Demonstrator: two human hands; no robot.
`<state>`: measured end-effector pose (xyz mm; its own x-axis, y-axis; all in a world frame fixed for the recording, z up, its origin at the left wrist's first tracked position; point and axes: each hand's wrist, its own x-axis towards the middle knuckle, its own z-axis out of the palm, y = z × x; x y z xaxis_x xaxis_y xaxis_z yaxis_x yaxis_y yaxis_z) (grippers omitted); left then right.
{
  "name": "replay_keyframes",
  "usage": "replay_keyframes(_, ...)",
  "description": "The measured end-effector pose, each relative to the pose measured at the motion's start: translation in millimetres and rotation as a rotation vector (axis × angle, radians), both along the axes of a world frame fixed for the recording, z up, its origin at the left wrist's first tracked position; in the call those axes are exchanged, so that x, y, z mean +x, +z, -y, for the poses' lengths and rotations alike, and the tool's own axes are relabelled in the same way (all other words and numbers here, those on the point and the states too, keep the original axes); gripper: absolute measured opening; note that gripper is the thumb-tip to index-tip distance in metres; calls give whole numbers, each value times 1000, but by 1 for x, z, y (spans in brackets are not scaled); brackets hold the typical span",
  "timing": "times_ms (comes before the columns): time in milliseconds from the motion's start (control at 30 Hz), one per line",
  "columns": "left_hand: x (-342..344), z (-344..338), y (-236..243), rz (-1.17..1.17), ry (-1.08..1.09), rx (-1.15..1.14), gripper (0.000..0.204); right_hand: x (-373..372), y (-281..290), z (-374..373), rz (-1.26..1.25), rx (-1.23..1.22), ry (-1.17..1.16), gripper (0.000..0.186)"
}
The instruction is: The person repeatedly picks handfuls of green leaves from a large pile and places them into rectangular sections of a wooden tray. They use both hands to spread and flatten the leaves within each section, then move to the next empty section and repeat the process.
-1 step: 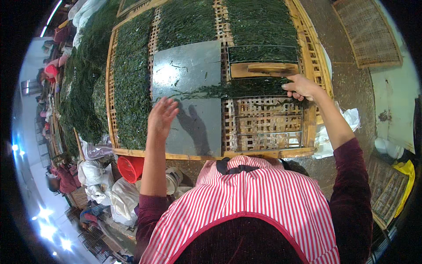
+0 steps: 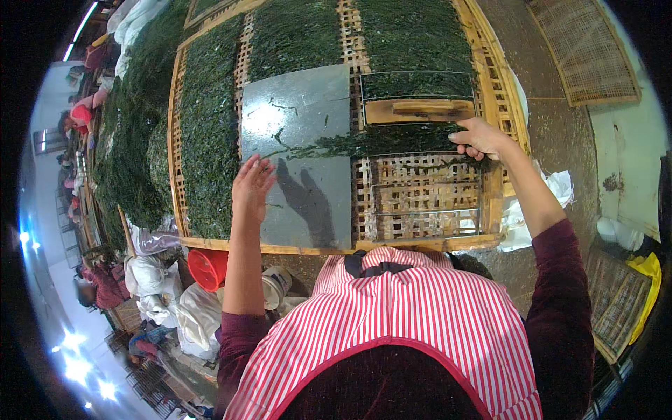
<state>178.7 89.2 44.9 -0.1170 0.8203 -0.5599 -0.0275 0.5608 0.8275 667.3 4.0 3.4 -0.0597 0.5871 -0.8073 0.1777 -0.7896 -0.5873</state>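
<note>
My right hand (image 2: 483, 138) is closed at the right end of a strip of dark green seaweed (image 2: 413, 140), its fingers curled on the strands. This strip runs left over a woven bamboo rack (image 2: 430, 182), and its thin loose ends reach onto a flat grey board (image 2: 301, 203). Over the board's left edge, my left hand (image 2: 253, 185) holds nothing, its fingers slightly apart near the strand ends. Just beyond the strip lies a wooden block with a raised grip (image 2: 430, 110), within a thin rectangular frame (image 2: 416, 73). Thin seaweed scraps stick to the board.
Seaweed sheets (image 2: 210, 133) cover the rack's left and far parts. Left of it rises a large heap of seaweed (image 2: 133, 140). A red bucket (image 2: 208, 269) and white sacks (image 2: 196, 315) stand near its front left. Other people work at the far left; a mesh screen (image 2: 584, 49) is at right.
My left hand has shifted slightly left and its fingers are drawn in a little. Some thin strands on the board have changed position. My right hand stays at the strip's end.
</note>
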Motion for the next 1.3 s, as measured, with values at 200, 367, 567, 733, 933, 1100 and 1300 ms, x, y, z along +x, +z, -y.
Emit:
replay_keyframes(200, 135, 46, -15, -447, -971, 696, 44, -6, 6, 1, 20, 34, 8, 81)
replay_keyframes(367, 214, 57, -48, -854, -1341, 984, 54, -5, 11, 2, 11, 22, 17, 82)
replay_keyframes(567, 204, 46, -67, -857, -1431, 1005, 57, 43, 15, 14, 35, 121, -19, 46)
replay_keyframes(733, 208, 48, -66, -860, -1420, 975, 59, 92, 1, 32, 123, 134, -70, 34)
replay_keyframes(933, 206, 47, -62, -911, -1453, 972, 60, 123, -7, 57, 521, 151, -78, 25)
replay_keyframes(1100, 211, 50, -58, -1063, -1494, 1012, 60, 65, 13, 61, 1337, 574, 278, 37)
replay_keyframes(1300, 196, 52, -55, -1102, -1420, 1040, 56, -45, 0, 66, 1107, 816, 490, 40)
